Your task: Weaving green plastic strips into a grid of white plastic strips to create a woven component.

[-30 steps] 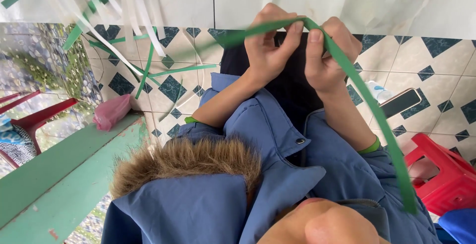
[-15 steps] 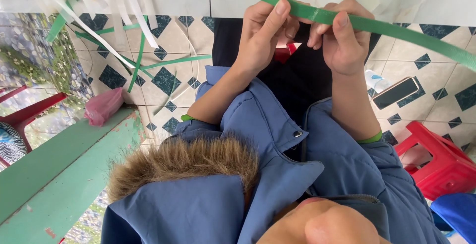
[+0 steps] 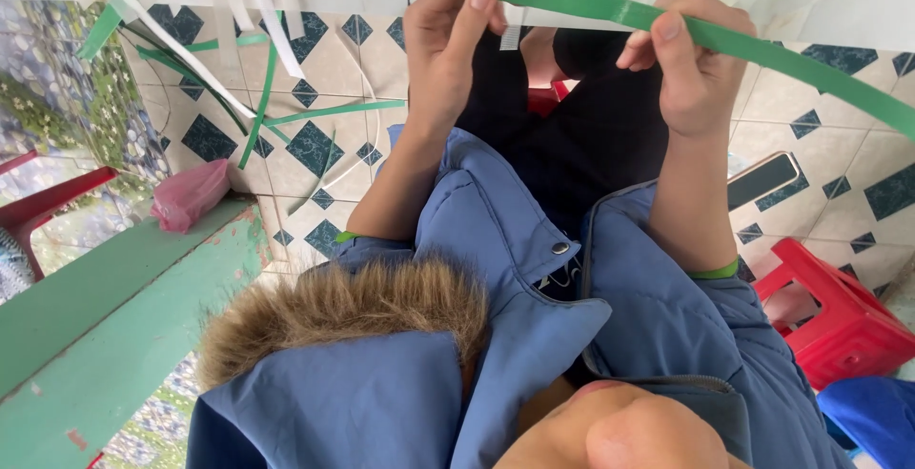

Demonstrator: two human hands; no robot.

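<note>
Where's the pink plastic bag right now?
In the head view the pink bag lies at the left, on the end of the green ledge, against the tiled floor.

A long, flat green plastic strip runs across the top of the view, glossy and narrow, slanting from upper left down toward the right edge. It is held up in the air, taut and nearly straight, pinched at two spots along its middle stretch.
</note>
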